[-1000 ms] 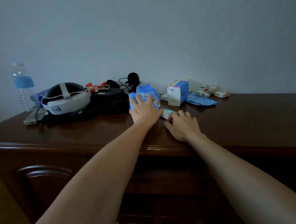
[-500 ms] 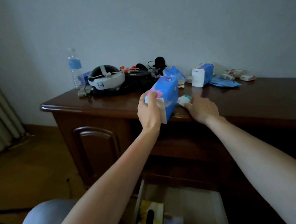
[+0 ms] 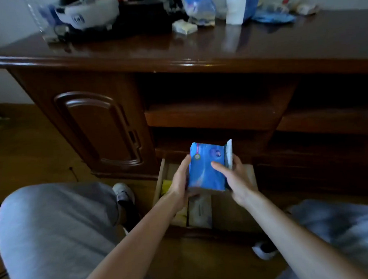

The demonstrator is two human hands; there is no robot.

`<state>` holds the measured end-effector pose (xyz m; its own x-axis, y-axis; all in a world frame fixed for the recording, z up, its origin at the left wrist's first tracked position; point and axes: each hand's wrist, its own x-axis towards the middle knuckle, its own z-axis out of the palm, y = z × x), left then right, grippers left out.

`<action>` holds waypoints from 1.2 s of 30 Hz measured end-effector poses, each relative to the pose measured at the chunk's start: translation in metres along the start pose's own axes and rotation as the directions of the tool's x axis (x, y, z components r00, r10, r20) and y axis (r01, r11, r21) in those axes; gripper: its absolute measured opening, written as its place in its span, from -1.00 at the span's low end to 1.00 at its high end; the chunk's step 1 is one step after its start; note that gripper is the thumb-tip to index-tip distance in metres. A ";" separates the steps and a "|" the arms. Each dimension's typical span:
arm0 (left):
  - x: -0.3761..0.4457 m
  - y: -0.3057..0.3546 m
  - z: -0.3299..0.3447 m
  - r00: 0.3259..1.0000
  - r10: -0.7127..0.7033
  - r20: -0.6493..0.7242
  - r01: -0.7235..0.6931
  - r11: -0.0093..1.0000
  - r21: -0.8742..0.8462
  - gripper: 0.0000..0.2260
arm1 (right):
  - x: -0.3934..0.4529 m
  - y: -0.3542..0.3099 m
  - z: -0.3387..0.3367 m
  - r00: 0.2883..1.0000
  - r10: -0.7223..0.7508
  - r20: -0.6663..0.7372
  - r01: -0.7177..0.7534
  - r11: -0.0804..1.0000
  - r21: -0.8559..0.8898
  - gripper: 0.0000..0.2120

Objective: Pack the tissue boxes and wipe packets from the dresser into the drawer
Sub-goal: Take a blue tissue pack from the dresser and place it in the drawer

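Dim room, dark wood dresser [image 3: 195,53]. Blue tissue pack [image 3: 206,170] gripped between left hand [image 3: 181,184] and right hand [image 3: 234,179] over open drawer [image 3: 159,183]. Upright tissue box [image 3: 239,4], wipe packets [image 3: 274,18] left on tabletop.

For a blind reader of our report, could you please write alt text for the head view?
Both hands, left hand and right hand, hold a blue tissue pack over the open drawer of a dark wooden dresser. More packs sit blurred on top.
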<state>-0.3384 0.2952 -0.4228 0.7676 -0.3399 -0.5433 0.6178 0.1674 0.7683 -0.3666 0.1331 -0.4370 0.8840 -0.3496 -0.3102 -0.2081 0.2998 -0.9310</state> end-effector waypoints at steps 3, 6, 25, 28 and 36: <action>0.022 -0.019 -0.026 0.988 0.023 -0.152 0.016 0.968 0.251 -0.41 | 0.017 0.047 0.010 0.971 0.221 0.089 -0.202 0.962 -0.185 -0.27; 0.042 -0.033 -0.060 0.959 0.053 -0.278 -0.001 0.983 0.185 -0.64 | 0.051 0.081 0.007 0.926 0.377 -0.006 -0.340 0.830 -0.442 -0.13; 0.100 -0.067 -0.062 0.988 0.008 -0.155 0.020 0.983 0.181 -0.57 | 0.110 0.154 -0.066 0.924 0.047 -0.380 -0.380 0.226 -0.897 -0.30; 0.113 -0.083 -0.034 0.993 0.009 -0.119 0.020 0.970 0.242 -0.56 | 0.107 0.143 -0.089 0.936 0.054 -0.348 -0.352 0.146 -0.925 -0.28; 0.119 -0.140 -0.033 0.978 0.127 0.168 -0.103 -0.409 0.907 -0.40 | 0.090 0.134 -0.090 0.953 0.053 -0.298 -0.298 0.333 -0.894 -0.38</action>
<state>-0.3278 0.2618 -0.6059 0.8003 -0.4667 -0.3765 -0.4862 -0.8725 0.0482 -0.3525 0.0616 -0.6071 0.7066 -0.5823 -0.4021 -0.7075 -0.5897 -0.3895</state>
